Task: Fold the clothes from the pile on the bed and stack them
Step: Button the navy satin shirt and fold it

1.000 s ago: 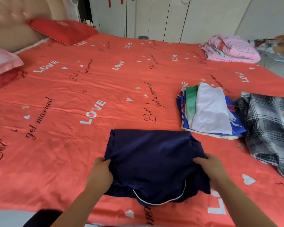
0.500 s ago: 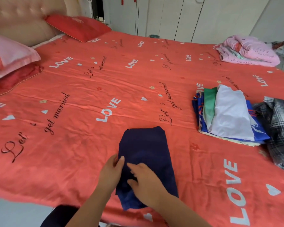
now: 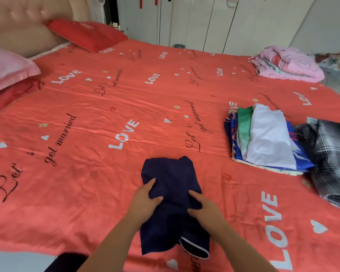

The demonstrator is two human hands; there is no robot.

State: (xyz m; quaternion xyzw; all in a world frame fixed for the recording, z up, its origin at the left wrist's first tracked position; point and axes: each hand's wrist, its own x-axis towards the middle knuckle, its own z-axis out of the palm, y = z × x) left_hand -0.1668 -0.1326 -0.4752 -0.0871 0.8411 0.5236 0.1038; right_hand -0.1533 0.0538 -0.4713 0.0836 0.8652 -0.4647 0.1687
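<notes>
Gripping the left edge of the navy garment (image 3: 171,173), our left hand (image 3: 145,199) curls its fingers (image 3: 151,182) round the cloth near the front of the bed (image 3: 86,134). The garment, spread wide a second ago, now lies as a narrow strip, so one fold is done. Our right hand (image 3: 202,209) pinches the opposite edge at mid-length. We judge a crosswise fold comes next, then the move to the folded stack (image 3: 269,140), which touches the unfolded plaid garment (image 3: 334,154).

The navy garment (image 3: 171,195) is matt soft cloth; the red bedsheet (image 3: 86,154) is smooth cloth with slight sheen.
</notes>
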